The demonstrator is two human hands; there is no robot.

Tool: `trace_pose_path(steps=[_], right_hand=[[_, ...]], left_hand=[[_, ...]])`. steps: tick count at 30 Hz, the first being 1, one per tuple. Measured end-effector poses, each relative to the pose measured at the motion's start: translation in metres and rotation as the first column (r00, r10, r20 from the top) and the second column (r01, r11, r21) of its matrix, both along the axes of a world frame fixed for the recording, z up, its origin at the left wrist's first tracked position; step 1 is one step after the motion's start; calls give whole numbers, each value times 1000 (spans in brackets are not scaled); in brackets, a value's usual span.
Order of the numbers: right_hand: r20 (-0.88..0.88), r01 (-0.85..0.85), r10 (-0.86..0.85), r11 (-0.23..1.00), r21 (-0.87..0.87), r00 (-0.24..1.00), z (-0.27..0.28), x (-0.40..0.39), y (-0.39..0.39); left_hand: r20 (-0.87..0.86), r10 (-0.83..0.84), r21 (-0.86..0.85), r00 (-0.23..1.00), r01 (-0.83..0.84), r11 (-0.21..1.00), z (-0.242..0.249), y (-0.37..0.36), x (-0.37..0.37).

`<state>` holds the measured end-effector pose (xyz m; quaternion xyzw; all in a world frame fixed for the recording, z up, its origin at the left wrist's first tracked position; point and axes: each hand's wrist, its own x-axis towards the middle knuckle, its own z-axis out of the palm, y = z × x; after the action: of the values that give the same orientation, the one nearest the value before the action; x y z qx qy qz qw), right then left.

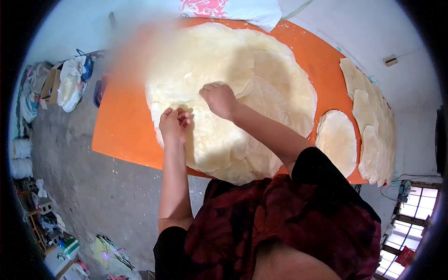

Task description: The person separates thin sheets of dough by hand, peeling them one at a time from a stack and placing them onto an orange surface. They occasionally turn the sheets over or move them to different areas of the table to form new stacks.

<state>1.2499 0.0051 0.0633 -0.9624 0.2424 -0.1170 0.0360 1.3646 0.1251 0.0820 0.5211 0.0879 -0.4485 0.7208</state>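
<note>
A wide pile of thin, pale round flatbread sheets (280, 84) covers the middle of the orange table. Across the pile's left part, the edge of an upper flatbread sheet (186, 60) runs between my two hands. My left hand (175, 123) is at the pile's left side, thumb and forefinger pinched at that edge, the other fingers loosely curled. Farther up and to the right, my right hand (219, 99) rests on the pile with its fingers bent down and closed on the sheet. Its fingertips are partly hidden.
The orange table (126, 126) carries a single oval flatbread (337, 142) and an overlapping stack of flatbreads (371, 126) on the right. A white sack (247, 11) with red print lies at the far edge. Boxes and bags (70, 84) stand left on the grey floor (112, 196).
</note>
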Motion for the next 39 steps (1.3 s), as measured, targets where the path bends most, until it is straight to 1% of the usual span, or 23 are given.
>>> trace_pose_path(steps=[2,3,4,7,10,12,13,16,18,21,22,24,25,26,27,28,29,31,33,34,35,37,39], right_hand=[[-39,17,-16,999,33,999,5,3,2],[-60,26,-23,998,49,998,6,4,2],[-37,13,-11,998,57,999,6,3,4],[22,-27,26,997,77,999,5,-5,8],[99,-62,54,995,79,994,5,-13,13],[192,-87,75,995,56,979,11,-13,17],[187,-72,57,995,73,981,13,-13,19],[205,-26,6,995,96,979,13,-13,21],[256,12,-31,997,74,966,6,-14,16],[200,49,-61,996,68,978,-9,-7,-2],[83,81,-86,995,60,993,-4,-6,-10],[83,127,-130,991,33,988,-12,3,-46],[108,129,-134,990,58,985,25,5,-51],[218,97,-76,991,-88,973,47,9,-60],[332,49,66,944,-327,941,79,10,-57],[377,-1,192,891,-453,906,101,9,-57],[332,-1,202,855,-518,921,127,6,-45],[199,-20,131,875,-483,971,151,-7,-8],[71,-66,96,935,-350,993,133,-26,35],[-31,-90,85,968,-234,996,119,-34,56],[-134,-100,85,989,-113,987,102,-42,76],[-187,-200,194,980,-11,963,62,-55,103],[-213,-210,204,978,-5,956,40,-60,121]], left_hand=[[-46,-66,10,997,67,998,-21,-6,17],[-70,-99,14,993,100,995,-22,-8,24],[-144,-153,-5,978,154,988,-21,-9,30],[-176,-119,14,977,124,992,-9,-9,27],[-156,-168,46,973,177,983,-7,-11,24],[-164,-231,29,959,238,971,-28,-20,32],[-169,-258,22,951,265,964,-33,-25,34],[-121,-164,28,979,168,985,-28,-43,28],[-137,-164,-40,977,160,986,-12,-52,25],[-176,-204,-202,963,168,965,-4,-49,22],[-174,-226,-240,959,181,954,12,-40,20],[-178,-260,-316,949,195,929,28,-16,20],[-118,-267,-328,956,216,919,16,5,25],[-53,-272,-342,961,239,909,1,30,34],[16,-275,-355,961,262,897,-7,54,36],[102,-182,-230,978,201,952,-4,75,23],[197,-98,-108,975,121,987,0,95,7],[243,-96,167,965,56,984,-15,124,-22],[299,-87,143,950,45,989,-27,137,-45],[303,-87,180,949,33,983,-29,139,-51],[307,-72,165,949,21,986,-34,139,-52],[315,-45,144,948,-1,990,-43,139,-52],[315,-83,164,945,32,986,-42,136,-50]])
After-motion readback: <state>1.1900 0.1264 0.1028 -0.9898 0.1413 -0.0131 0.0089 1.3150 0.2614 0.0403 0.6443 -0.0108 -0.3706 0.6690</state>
